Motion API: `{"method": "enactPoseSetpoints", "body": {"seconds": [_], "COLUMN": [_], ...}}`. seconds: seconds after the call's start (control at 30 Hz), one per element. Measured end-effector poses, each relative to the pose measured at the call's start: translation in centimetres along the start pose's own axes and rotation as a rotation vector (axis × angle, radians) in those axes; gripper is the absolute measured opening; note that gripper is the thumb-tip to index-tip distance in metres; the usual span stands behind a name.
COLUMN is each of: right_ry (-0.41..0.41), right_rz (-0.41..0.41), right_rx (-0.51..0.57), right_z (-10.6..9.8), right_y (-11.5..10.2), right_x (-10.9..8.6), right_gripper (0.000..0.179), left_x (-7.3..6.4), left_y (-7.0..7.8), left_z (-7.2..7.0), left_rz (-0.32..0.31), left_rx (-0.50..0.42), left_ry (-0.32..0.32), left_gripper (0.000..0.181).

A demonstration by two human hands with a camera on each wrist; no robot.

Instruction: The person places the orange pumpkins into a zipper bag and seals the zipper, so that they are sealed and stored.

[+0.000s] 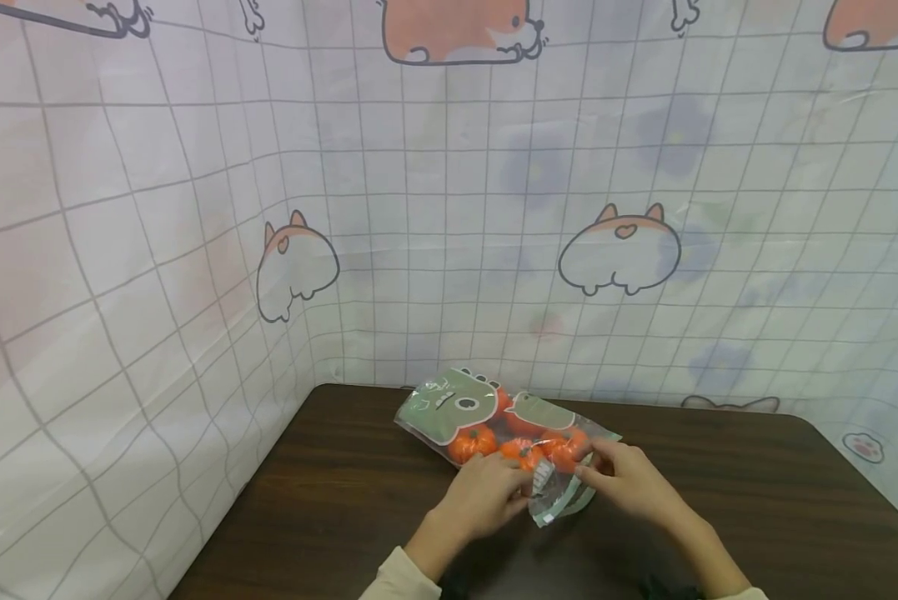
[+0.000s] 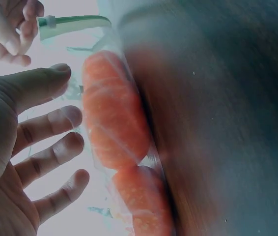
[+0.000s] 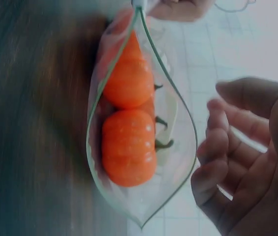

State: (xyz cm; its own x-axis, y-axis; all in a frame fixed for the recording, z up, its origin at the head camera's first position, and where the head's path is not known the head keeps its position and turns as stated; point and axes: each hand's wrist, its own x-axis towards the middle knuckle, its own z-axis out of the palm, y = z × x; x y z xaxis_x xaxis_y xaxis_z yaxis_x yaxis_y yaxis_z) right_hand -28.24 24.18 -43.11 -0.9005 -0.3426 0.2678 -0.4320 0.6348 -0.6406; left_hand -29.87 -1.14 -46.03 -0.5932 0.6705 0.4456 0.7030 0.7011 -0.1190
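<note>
A clear zip bag [image 1: 449, 408] with a green cartoon animal print lies on the table, holding several small orange pumpkins [image 1: 473, 443] with green stems. Its mouth [image 3: 196, 142] gapes wide in the right wrist view, green-edged, with a white zip slider [image 3: 139, 4] at one end. My left hand [image 1: 486, 492] is at the bag's near side; the left wrist view shows its fingers [image 2: 63, 115] spread and loosely bent beside the bag. Across the mouth, my right hand [image 1: 629, 479] is close to the rim, fingers [image 3: 215, 142] loosely curled with nothing between them and the thumb.
The dark brown wooden table [image 1: 328, 500] carries the bag near its back edge. Behind and to the left hangs a white grid-patterned cloth [image 1: 449, 208] printed with cartoon dogs, close against the table's edges.
</note>
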Motion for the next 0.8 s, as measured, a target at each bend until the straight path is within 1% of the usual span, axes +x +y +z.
{"method": "enactPoseSetpoints", "body": {"seconds": [0.07, 0.17, 0.27, 0.4, 0.53, 0.6, 0.67, 0.8], "right_ry": [-0.032, -0.075, -0.090, -0.099, -0.114, -0.108, -0.082, 0.004], "right_rz": [-0.067, -0.120, -0.141, -0.161, -0.177, -0.189, -0.203, -0.214], "right_rx": [0.012, 0.031, 0.005, -0.040, -0.043, -0.046, -0.070, -0.175], "right_z": [0.3, 0.8, 1.3, 1.8, 2.3, 2.6, 3.0, 3.8], "right_y": [-0.3, -0.8, -1.3, -2.0, -2.4, -2.5, -2.5, -2.6], "right_x": [0.0, 0.0, 0.0, 0.1, 0.0, -0.1, -0.2, -0.2], "right_gripper": [0.014, 0.012, 0.009, 0.003, 0.010, 0.015, 0.021, 0.029], "left_x": [0.0, 0.0, 0.0, 0.0, 0.0, 0.0, 0.0, 0.0], "left_y": [-0.1, -0.2, -0.3, -0.4, -0.5, -0.5, -0.5, -0.6], "left_z": [0.0, 0.0, 0.1, 0.0, -0.1, -0.1, 0.0, 0.0], "left_rz": [0.000, -0.002, -0.009, -0.038, -0.069, -0.081, -0.092, -0.121], "left_rx": [-0.007, -0.005, -0.009, -0.020, -0.023, -0.025, -0.030, -0.053], "left_ry": [0.012, 0.036, 0.064, 0.112, 0.157, 0.171, 0.178, 0.174], "left_gripper": [0.020, 0.019, 0.015, 0.012, 0.012, 0.012, 0.012, 0.013]}}
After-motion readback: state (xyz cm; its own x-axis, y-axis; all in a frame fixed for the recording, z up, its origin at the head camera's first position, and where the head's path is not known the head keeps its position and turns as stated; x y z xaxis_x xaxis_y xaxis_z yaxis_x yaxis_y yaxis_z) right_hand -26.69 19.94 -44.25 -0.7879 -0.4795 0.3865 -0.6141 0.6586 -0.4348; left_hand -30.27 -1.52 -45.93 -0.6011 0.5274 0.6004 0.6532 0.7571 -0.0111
